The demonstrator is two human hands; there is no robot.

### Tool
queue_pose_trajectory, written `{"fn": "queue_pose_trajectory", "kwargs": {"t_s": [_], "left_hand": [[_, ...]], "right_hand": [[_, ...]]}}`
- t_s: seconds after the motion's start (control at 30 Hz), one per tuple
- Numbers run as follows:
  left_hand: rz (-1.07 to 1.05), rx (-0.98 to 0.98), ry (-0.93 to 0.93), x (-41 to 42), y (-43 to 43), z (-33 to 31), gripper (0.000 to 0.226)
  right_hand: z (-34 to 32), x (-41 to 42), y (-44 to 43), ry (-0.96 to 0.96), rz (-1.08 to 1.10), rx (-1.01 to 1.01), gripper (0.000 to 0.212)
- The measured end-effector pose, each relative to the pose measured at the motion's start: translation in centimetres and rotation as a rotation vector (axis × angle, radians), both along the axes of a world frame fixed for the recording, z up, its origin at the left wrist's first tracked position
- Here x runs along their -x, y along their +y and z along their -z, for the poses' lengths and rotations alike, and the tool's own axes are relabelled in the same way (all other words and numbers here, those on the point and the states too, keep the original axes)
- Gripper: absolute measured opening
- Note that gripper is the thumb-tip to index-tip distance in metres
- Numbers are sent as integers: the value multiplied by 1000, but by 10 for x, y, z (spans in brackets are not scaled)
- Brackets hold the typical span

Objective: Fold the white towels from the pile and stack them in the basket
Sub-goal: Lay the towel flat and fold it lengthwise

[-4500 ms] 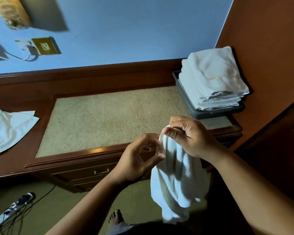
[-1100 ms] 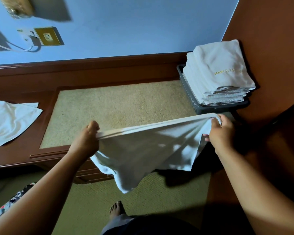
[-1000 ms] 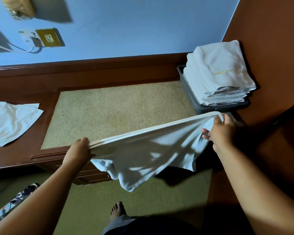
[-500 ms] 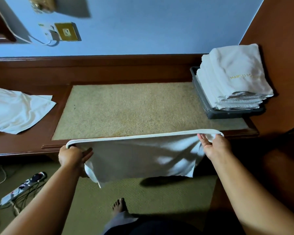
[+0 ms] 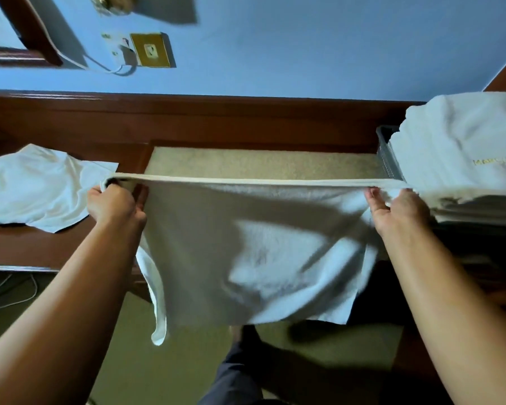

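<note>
A white towel hangs stretched wide in front of me, its top edge taut above the desk's beige inlay. My left hand grips the towel's left top corner and my right hand grips the right top corner. The lower part droops past the desk's front edge toward the floor. At the right, a dark basket holds a stack of folded white towels, the top one with gold lettering. The remaining pile of white cloth lies on the desk at the left.
The wooden desk runs along a blue wall, with a beige inlay in its middle. A brass socket plate with a white plug and cable is on the wall. Cables lie on the green carpet at lower left. My leg shows below.
The towel went from bunched in both hands to spread wide by its top corners. Since half a second ago I have raised and carried it forward over the desk.
</note>
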State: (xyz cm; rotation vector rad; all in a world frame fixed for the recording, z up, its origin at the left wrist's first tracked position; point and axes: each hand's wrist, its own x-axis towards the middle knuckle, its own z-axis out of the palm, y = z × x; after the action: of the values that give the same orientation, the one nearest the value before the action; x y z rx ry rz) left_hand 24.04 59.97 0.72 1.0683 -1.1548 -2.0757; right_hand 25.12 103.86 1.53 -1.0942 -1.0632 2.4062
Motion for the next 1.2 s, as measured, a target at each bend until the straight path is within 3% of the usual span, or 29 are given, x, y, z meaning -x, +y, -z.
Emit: {"fn": "queue_pose_trajectory", "kwargs": {"t_s": [0.13,0.23,0.3,0.37,0.43,0.5,0.6,0.7,0.8,0.93,1.2], "left_hand": [[-19,171,-68,89,-22,1,24],[27,268,-119,156,-43,9,24],[82,452,-204,202,-59,12,16],[184,722,-298,238,-67,10,16],[343,944,-343,269,-67,20,33],[585,1045,-443,280,-56,37,52],[898,1180,-609,262,-39,89,80],[1177,1271,-594,209,-21,161,79],[1451,1260,-665,140,6,213,74],[1607,1361,-684,80,42,228,66],[1688,1484,-654,75,50,223,61]], "right_hand": [[-17,79,-16,-89,32,-143,39],[-22,137,-22,-54,6,-102,47],[-30,180,-31,-13,25,-80,46],[-26,225,-42,-77,51,-248,34],[2,262,-42,-98,-2,-483,30],[51,281,-40,-291,-220,-773,72],[122,256,-67,-390,-720,-1117,104],[181,199,-96,-395,-1190,-1126,93],[225,135,-108,-478,-1430,-1295,79],[240,80,-107,-502,-1403,-1460,75],[240,57,-36,-920,-1203,-1365,75]]}}
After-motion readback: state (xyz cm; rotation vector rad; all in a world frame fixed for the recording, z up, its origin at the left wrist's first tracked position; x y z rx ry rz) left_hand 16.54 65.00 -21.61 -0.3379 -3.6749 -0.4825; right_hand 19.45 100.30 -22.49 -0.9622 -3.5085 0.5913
